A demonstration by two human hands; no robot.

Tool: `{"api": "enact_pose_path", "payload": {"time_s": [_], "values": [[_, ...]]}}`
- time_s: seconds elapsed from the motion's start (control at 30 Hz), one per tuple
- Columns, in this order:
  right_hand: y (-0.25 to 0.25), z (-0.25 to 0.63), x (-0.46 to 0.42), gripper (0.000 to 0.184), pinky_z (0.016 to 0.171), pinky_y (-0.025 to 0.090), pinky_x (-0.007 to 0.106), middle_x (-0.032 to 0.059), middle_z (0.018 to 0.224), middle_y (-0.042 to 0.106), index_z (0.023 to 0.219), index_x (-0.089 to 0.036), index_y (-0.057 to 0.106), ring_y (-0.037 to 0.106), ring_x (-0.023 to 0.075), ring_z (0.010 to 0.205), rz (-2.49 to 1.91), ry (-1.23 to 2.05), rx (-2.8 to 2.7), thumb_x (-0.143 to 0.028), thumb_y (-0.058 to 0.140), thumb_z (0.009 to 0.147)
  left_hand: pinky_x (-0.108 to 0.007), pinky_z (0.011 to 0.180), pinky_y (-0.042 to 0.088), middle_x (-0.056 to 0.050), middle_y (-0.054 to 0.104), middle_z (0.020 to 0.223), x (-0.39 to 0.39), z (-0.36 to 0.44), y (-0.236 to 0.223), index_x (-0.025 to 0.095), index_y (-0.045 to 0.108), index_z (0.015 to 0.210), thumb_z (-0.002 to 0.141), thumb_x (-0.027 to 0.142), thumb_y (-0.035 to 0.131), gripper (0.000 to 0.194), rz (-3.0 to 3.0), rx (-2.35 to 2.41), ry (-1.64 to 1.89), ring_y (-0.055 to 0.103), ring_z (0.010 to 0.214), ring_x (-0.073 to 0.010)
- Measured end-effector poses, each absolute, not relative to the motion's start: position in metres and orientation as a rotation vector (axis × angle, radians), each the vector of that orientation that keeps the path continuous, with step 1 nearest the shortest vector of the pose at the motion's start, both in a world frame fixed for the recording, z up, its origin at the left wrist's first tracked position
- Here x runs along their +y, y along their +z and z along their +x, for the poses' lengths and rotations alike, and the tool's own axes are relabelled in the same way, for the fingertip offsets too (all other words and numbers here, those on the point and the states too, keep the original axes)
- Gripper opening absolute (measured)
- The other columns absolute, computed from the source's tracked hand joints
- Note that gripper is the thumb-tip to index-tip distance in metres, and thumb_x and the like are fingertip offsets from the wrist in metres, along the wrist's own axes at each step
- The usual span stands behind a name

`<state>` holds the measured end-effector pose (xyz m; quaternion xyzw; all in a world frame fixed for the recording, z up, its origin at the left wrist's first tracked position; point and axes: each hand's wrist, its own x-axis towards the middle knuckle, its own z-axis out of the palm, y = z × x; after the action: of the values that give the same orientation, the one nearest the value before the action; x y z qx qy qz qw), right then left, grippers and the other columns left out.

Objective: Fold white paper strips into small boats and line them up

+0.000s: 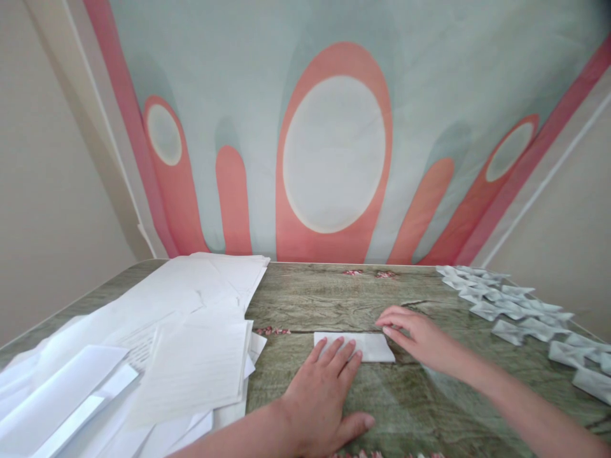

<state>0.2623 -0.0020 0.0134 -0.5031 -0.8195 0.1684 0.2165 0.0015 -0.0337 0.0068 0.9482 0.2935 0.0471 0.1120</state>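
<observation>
A small folded white sheet of paper (377,348) lies flat on the table in front of me. My left hand (324,394) rests palm down with fingers spread, the fingertips on the left part of the paper. Beside the paper's upper right corner is my right hand (413,331), its fingers stretched out and slightly curved, with the thumb a little apart. No object shows between its fingers. Whether its fingertips touch the paper's corner I cannot tell.
On the left is a large loose pile of white paper (200,369), some sheets printed, with folded strips (62,394) on it. Several folded paper pieces (520,327) stand in rows at the right. The wood-patterned table (305,292) meets a patterned wall covering (258,127) behind.
</observation>
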Motion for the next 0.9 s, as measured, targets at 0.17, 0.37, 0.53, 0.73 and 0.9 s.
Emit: {"api": "enact_pose_path", "payload": {"time_s": [0.17, 0.37, 0.53, 0.73, 0.9], "values": [[-0.008, 0.259, -0.037, 0.027, 0.088, 0.046, 0.033, 0.0062, 0.107, 0.057, 0.109, -0.023, 0.058, 0.055, 0.0178, 0.100, -1.416, 0.281, -2.283, -0.021, 0.038, 0.091, -0.047, 0.109, 0.012, -0.009, 0.015, 0.148, -0.034, 0.002, 0.006, 0.019, 0.015, 0.141, 0.084, 0.063, 0.030, 0.073, 2.797, 0.863, 0.141, 0.013, 0.134, -0.0288], [-0.026, 0.256, -0.053, 0.029, 0.091, 0.046, 0.037, 0.0057, 0.117, 0.057, 0.117, -0.024, 0.055, 0.052, 0.0200, 0.107, -1.375, -0.006, -2.317, -0.022, 0.043, 0.090, -0.047, 0.109, 0.012, -0.009, 0.016, 0.147, -0.033, 0.002, 0.006, 0.019, 0.015, 0.141, 0.085, 0.062, 0.031, 0.073, 2.792, 0.868, 0.139, 0.014, 0.134, -0.0287], [-0.027, 0.252, -0.054, 0.029, 0.087, 0.048, 0.038, 0.0058, 0.115, 0.061, 0.115, -0.022, 0.058, 0.054, 0.0201, 0.103, -1.318, -0.110, -2.367, -0.019, 0.042, 0.090, -0.046, 0.109, 0.012, -0.008, 0.016, 0.148, -0.033, 0.002, 0.008, 0.020, 0.017, 0.141, 0.085, 0.062, 0.030, 0.072, 2.770, 0.875, 0.131, 0.011, 0.134, -0.0277], [-0.029, 0.253, -0.055, 0.029, 0.087, 0.049, 0.037, 0.0060, 0.115, 0.062, 0.112, -0.020, 0.059, 0.056, 0.0199, 0.102, -1.301, -0.176, -2.386, -0.017, 0.043, 0.089, -0.046, 0.109, 0.010, -0.008, 0.017, 0.147, -0.033, 0.003, 0.008, 0.020, 0.018, 0.141, 0.085, 0.062, 0.030, 0.071, 2.771, 0.873, 0.134, 0.013, 0.134, -0.0274], [-0.030, 0.251, -0.054, 0.028, 0.084, 0.050, 0.037, 0.0059, 0.112, 0.063, 0.110, -0.019, 0.061, 0.057, 0.0203, 0.099, -1.292, -0.229, -2.373, -0.017, 0.041, 0.089, -0.046, 0.109, 0.011, -0.008, 0.019, 0.147, -0.033, 0.004, 0.009, 0.020, 0.019, 0.141, 0.085, 0.062, 0.028, 0.070, 2.759, 0.869, 0.140, 0.014, 0.134, -0.0274]]}}
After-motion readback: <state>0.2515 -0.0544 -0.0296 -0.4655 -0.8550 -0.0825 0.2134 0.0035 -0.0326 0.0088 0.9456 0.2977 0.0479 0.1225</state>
